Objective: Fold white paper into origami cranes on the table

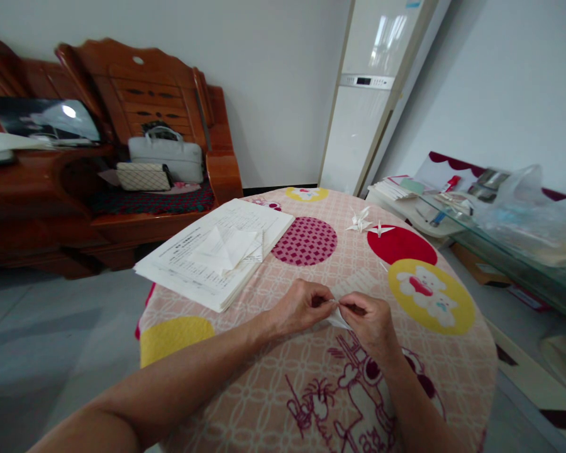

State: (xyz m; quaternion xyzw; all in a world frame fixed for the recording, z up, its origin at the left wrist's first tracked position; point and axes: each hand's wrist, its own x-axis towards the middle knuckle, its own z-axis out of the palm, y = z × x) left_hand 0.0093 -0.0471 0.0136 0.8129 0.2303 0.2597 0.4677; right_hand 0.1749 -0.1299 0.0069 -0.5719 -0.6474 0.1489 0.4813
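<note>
Over the middle of the round table, my left hand (306,305) and my right hand (370,319) meet, thumbs and forefingers pinched together on a small folded white paper (338,319). My fingers cover most of its upper part; a pale triangular flap shows below them. Just behind my hands lies a sheet of lined paper (358,283). Farther back rest folded paper cranes (360,220), and a smaller one (380,230) sits on the red circle. Left of my hands is a stack of printed sheets (188,251) with folded paper pieces (229,246) on top.
A patterned cloth (264,384) covers the table. At the right, a glass-topped stand (500,251) holds a plastic bag (528,207) and papers. A wooden bench (146,82) with a grey handbag (170,154) is at the back left. A tall white cabinet unit (358,119) stands behind.
</note>
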